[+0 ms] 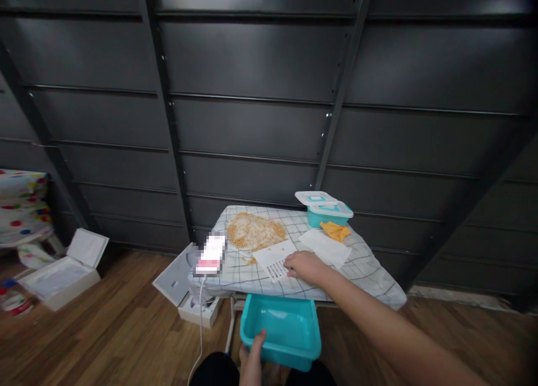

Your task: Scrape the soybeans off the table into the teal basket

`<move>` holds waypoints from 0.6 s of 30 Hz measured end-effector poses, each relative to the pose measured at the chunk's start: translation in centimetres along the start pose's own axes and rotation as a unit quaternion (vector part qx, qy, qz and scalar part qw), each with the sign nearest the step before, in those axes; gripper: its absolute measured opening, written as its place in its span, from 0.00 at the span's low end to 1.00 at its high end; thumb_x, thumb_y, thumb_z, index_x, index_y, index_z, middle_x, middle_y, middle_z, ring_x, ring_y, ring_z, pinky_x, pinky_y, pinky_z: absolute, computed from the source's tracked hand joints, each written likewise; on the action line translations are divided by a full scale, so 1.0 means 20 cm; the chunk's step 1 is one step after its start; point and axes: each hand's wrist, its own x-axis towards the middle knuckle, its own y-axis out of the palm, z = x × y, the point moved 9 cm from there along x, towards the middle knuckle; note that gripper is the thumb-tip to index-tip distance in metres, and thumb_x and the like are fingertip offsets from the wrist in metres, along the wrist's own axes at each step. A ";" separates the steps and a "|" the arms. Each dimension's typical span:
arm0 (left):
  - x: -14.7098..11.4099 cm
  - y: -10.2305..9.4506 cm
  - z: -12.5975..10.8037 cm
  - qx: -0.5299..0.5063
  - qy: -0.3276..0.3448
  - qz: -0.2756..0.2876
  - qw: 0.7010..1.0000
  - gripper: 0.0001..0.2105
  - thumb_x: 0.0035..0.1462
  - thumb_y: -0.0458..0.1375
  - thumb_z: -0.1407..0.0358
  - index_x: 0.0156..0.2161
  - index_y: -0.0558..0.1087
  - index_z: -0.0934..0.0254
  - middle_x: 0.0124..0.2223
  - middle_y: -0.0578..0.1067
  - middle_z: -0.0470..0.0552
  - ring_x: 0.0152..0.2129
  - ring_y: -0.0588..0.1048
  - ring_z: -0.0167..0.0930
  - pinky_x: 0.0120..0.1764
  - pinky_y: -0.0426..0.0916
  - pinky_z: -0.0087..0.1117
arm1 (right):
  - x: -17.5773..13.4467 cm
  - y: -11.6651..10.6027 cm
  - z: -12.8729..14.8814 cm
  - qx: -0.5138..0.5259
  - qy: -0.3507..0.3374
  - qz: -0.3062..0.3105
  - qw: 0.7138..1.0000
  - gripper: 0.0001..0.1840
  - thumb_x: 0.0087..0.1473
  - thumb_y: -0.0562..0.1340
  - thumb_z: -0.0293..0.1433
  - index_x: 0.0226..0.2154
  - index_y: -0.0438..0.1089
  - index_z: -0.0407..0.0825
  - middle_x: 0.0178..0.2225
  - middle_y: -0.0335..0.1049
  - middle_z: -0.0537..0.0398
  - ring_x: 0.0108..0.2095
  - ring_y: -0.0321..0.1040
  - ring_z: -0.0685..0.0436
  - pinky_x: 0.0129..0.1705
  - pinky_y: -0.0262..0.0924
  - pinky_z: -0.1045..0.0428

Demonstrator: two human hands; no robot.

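My left hand grips the near rim of a teal plastic basin, its thumb over the edge. The basin is held just below the table's front edge, and nothing shows inside it. On the table, my right hand is closed on the right side of a flat white sheet with slots; some of its fingers are hidden. The sheet's far edge meets a spread pile of yellow beans and pale grains. A few beans lie on the sheet and in front of it.
A checked cloth covers the table. At its left lies a phone with a white cable. White paper, an orange cloth and a lidded teal box are at the right. Open white boxes sit on the floor.
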 end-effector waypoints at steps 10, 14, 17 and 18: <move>0.02 -0.04 -0.01 -0.013 0.013 -0.015 1.000 0.28 0.43 0.63 0.54 0.51 0.62 0.56 0.54 0.68 0.60 0.48 0.70 0.48 0.37 0.71 0.44 | 0.00 -0.03 0.13 -0.075 -0.095 -0.001 0.993 0.10 0.55 0.57 0.30 0.38 0.73 0.46 0.36 0.75 0.45 0.38 0.71 0.40 0.39 0.60 0.50; -0.01 -0.02 -0.02 0.000 0.010 -0.012 1.000 0.30 0.45 0.61 0.52 0.52 0.60 0.58 0.58 0.63 0.62 0.52 0.66 0.50 0.36 0.71 0.44 | 0.03 -0.05 0.12 0.020 -0.099 -0.029 0.994 0.15 0.55 0.58 0.32 0.46 0.70 0.49 0.45 0.73 0.47 0.45 0.68 0.42 0.44 0.59 0.51; -0.03 0.00 -0.03 0.003 0.007 0.010 1.000 0.30 0.46 0.61 0.51 0.53 0.59 0.58 0.59 0.62 0.61 0.54 0.65 0.49 0.36 0.71 0.42 | 0.05 -0.01 0.13 0.006 -0.110 0.004 0.994 0.13 0.57 0.55 0.31 0.41 0.72 0.48 0.41 0.74 0.46 0.41 0.70 0.41 0.42 0.59 0.51; -0.04 0.01 -0.04 0.002 0.005 0.013 1.000 0.30 0.46 0.61 0.51 0.53 0.59 0.57 0.59 0.62 0.61 0.54 0.65 0.49 0.36 0.71 0.42 | 0.05 0.00 0.14 -0.015 -0.109 0.015 0.994 0.13 0.57 0.54 0.30 0.39 0.73 0.47 0.38 0.75 0.45 0.39 0.71 0.41 0.40 0.59 0.50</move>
